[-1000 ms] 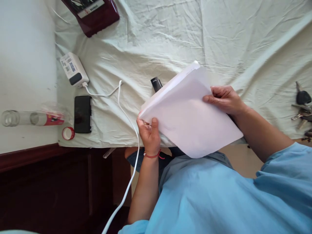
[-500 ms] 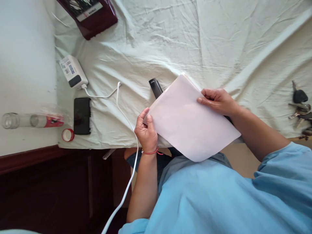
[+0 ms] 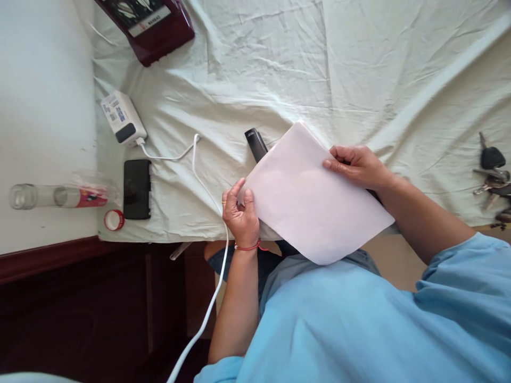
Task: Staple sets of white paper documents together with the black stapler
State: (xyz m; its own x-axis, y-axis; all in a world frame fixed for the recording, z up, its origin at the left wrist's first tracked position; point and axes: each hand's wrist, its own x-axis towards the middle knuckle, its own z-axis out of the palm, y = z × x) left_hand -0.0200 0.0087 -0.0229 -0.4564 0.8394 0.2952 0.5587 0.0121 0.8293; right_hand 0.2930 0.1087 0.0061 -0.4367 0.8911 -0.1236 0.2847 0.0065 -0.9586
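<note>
A stack of white paper (image 3: 315, 197) is held tilted across the table's front edge, its lower corner hanging over my lap. My left hand (image 3: 240, 215) pinches the left corner between thumb and fingers. Along the upper right edge, my right hand (image 3: 357, 166) grips the sheets, thumb on top and the other fingers partly hidden beneath. A narrow black object (image 3: 256, 143) sticks out from behind the paper's upper left edge; the rest of it is covered, so its kind cannot be told.
On the cloth-covered table (image 3: 259, 64), a white power bank (image 3: 123, 118) with a white cable (image 3: 195, 170) and a black phone (image 3: 137, 189) lie to the left. Nearby are a glass bottle (image 3: 59, 196) and a red-rimmed tape roll (image 3: 114, 219). Keys (image 3: 495, 170) lie far right; a dark red box (image 3: 159, 32) stands behind.
My left hand has shifted very slightly to the right at the paper's corner. The paper and my right hand look the same.
</note>
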